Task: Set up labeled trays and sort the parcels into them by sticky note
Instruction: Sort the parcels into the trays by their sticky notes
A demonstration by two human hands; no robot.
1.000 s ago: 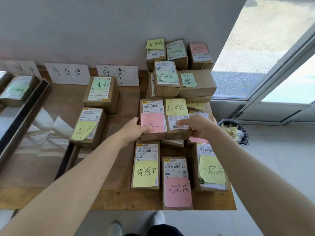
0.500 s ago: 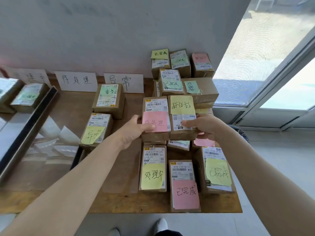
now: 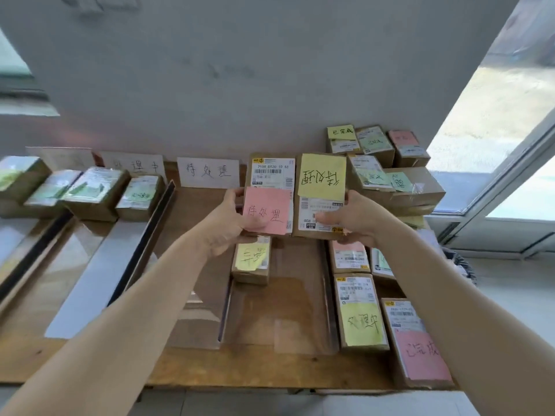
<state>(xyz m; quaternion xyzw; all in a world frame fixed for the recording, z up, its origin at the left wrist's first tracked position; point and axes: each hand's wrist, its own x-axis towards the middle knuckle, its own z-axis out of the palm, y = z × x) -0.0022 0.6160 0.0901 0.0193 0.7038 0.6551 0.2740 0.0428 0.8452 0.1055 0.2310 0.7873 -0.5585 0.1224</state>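
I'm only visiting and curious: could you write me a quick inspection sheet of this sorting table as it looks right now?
Surface: brown wooden table, largely covered by trays and parcels.
Job's things: clear plastic trays; white handwritten paper labels leaning on the wall; brown cardboard parcels with sticky notes, a row at the left and a pile at the right.
Clutter: nothing seen.
Hands: left hand grips a cardboard parcel with a pink note; right hand grips a cardboard parcel with a yellow note; the two are held side by side.
Cables: nothing seen.
Surroundings: grey wall, large window at the right, dark basket beside the table.
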